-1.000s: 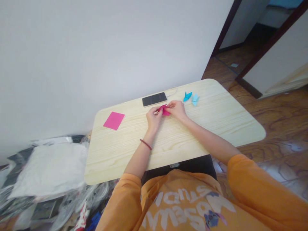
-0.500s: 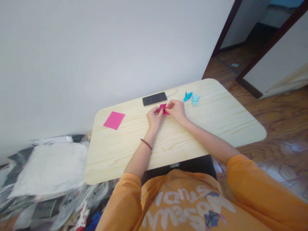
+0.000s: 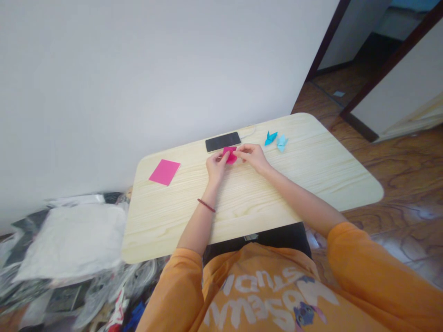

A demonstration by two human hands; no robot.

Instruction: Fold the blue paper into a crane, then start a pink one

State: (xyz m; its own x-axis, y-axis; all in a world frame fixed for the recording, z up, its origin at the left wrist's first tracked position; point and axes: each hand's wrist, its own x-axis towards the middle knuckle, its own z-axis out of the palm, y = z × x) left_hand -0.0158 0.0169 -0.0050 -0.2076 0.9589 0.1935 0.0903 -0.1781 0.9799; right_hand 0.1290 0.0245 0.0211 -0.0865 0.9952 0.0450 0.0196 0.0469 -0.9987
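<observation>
A small folded piece of pink origami paper (image 3: 230, 154) is held between both hands, a little above the middle of the table. My left hand (image 3: 216, 166) pinches its left side between thumb and fingers. On the other side, the fingertips of my right hand (image 3: 254, 157) are closed on the paper's right edge. The finer folds are too small to make out. Just behind the hands lies a dark-screened phone (image 3: 223, 141). To the right of it sit two folded paper figures, one darker blue (image 3: 270, 138) and one light blue (image 3: 282, 143).
The pale wooden table (image 3: 166, 221) stands against a white wall. A pink square of paper (image 3: 164, 172) lies flat at its left. A white cable (image 3: 248, 133) runs from the phone. Left of the table, a white bag (image 3: 76, 240) rests on plastic-wrapped clutter.
The pink paper has shifted slightly left and turned, showing more of its surface. My left hand has moved a little left with it; the fingers of my right hand have stretched slightly.
</observation>
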